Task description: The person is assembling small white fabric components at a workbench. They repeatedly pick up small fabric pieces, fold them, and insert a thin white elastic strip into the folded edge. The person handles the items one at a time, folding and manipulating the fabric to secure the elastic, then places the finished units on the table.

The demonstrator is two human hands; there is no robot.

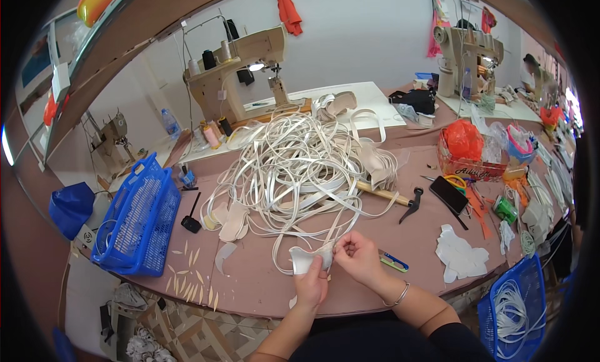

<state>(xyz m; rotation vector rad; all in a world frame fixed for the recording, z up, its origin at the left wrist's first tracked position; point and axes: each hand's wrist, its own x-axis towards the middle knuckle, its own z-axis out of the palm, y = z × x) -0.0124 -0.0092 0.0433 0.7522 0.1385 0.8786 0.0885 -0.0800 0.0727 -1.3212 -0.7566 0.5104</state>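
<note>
Item: white cut piece (304, 260), a small curved flat part of pale sheet material, with a white strap (329, 249) meeting its right end. Location: at the near edge of the pinkish tabletop (262, 281), just in front of the person, raised slightly off the surface.

Left hand (310, 286): fingers are closing around the lower edge of the piece, thumb on top, gripping it from below. Right hand (356, 256): fingertips are pinching together on the strap end where it is meeting the piece; a bangle is sitting on that wrist.

Orientation: the piece's long axis is running roughly left to right across the view, its left end curling up and pointing toward the person's left, its right end pointing at the right hand. The strap is trailing away from the pinch, up toward the strap pile (294, 162).

Handling judgement: the join appears to call for keeping the strap end square on the piece's edge, the left hand holding the piece flat and steady while the right hand is pressing. The trailing strap should be left slack so it is not dragging the end askew.

Adjacent: small snips (392, 261) with blue-green handles, just right of the right hand; hammer (387, 196) beyond; stacked white cut shapes (461, 254); blue basket (140, 215) at far left.
</note>
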